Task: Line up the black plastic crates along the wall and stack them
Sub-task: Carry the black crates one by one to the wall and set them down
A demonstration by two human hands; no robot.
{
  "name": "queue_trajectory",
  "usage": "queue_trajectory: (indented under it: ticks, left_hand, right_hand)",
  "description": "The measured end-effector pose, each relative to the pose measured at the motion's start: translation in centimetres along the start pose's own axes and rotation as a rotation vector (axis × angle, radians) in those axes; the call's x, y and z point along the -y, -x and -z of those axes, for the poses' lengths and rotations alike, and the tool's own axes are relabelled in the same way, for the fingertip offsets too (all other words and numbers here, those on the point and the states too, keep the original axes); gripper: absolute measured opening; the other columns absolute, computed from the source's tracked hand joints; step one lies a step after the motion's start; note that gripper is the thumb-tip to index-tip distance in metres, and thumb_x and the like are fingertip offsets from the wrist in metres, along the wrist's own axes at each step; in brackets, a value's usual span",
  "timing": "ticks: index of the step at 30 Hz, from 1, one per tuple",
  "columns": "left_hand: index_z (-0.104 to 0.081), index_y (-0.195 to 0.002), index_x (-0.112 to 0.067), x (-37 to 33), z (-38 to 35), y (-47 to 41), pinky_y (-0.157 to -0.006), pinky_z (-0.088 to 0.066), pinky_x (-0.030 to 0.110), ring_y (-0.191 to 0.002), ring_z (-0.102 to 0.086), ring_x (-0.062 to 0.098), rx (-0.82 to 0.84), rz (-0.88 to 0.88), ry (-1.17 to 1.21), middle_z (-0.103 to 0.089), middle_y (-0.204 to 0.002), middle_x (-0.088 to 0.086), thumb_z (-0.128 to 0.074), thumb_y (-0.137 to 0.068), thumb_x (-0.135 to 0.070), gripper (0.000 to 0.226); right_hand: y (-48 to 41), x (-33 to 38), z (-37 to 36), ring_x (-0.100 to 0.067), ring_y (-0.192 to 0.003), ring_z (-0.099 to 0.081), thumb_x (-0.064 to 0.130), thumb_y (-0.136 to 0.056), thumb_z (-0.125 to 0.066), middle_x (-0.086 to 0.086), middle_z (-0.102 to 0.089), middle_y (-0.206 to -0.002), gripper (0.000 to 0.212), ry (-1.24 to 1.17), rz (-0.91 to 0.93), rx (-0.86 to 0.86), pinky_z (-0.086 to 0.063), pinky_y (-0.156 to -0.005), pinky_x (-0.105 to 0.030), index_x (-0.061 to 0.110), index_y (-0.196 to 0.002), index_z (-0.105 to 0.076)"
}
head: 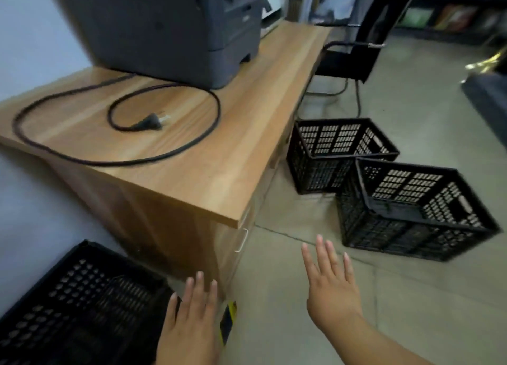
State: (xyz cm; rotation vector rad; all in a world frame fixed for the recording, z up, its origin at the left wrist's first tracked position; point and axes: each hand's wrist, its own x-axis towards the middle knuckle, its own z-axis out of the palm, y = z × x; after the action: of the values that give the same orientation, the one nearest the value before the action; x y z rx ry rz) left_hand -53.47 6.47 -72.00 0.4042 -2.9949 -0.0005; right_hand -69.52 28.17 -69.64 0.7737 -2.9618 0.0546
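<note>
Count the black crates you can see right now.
3. The wall crate at lower left; the far crate on the floor beside the desk; the nearer crate right of it. Others may be nested inside, unclear.

Holding out left hand (pixel 192 318) and right hand (pixel 332 290) above the floor (pixel 301 323), fingers straight, nothing gripped. Just left of the left hand, a black crate (pixel 68 309). Ahead of the right hand, apart from it, a nearer crate (pixel 411 213) touching a farther crate (pixel 329 156). Beyond the left hand, a wooden counter (pixel 205 172) bearing a printer (pixel 170 29) and looped cable (pixel 118 161).
</note>
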Motion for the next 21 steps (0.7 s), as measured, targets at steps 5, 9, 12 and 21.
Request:
queue_trajectory:
  ticks: [5, 9, 12, 21]
  left_hand:
    - [-0.04, -0.133, -0.011, -12.6, -1.1, -8.1, -0.116, 0.002, 0.037, -0.134, -0.039, 0.028, -0.059, -0.121, 0.053, -0.034, -0.148, 0.014, -0.037, -0.068, -0.028, 0.067]
    - [-0.045, -0.127, -0.013, -23.2, -1.9, -15.6, -0.116, 0.0, 0.035, -0.13, -0.043, 0.027, -0.021, -0.127, 0.112, -0.043, -0.142, 0.012, -0.035, -0.059, -0.023, 0.07]
    - [-0.05, -0.127, -0.013, -30.1, -2.5, -21.2, -0.116, 0.003, 0.035, -0.144, -0.013, 0.022, 0.009, -0.129, 0.132, -0.04, -0.143, 0.011, -0.034, -0.057, -0.025, 0.074]
    - [-0.052, -0.125, -0.008, -42.3, -6.6, -33.5, -0.115, 0.009, 0.035, -0.126, -0.033, 0.028, 0.177, -0.146, 0.035, -0.052, -0.134, 0.017, -0.077, -0.034, -0.02, 0.095]
  right_hand:
    - [-2.6, -13.8, 0.9, -0.018, -0.141, 0.021, 0.003, -0.041, -0.068, -0.004, 0.026, -0.153, 0.104, 0.073, -0.166, 0.044, 0.014, -0.113, -0.039, 0.017, -0.139, -0.037]
    - [-5.4, -26.2, 1.8, -0.018, -0.139, 0.028, 0.006, -0.051, -0.066, -0.003, 0.028, -0.152, 0.097, 0.172, -0.272, 0.025, 0.017, -0.111, -0.039, 0.018, -0.141, -0.031]
    - [-7.5, -34.8, 2.3, -0.018, -0.139, 0.028, 0.01, -0.052, -0.069, -0.008, -0.004, -0.153, 0.097, 0.227, -0.33, 0.072, 0.015, -0.112, -0.04, 0.018, -0.141, -0.031]
    - [-12.8, -52.1, 1.0, -0.013, -0.104, 0.063, 0.013, -0.087, -0.034, -0.003, 0.047, -0.134, 0.083, 0.146, -0.405, 0.237, 0.044, -0.086, -0.034, 0.024, -0.129, 0.037]
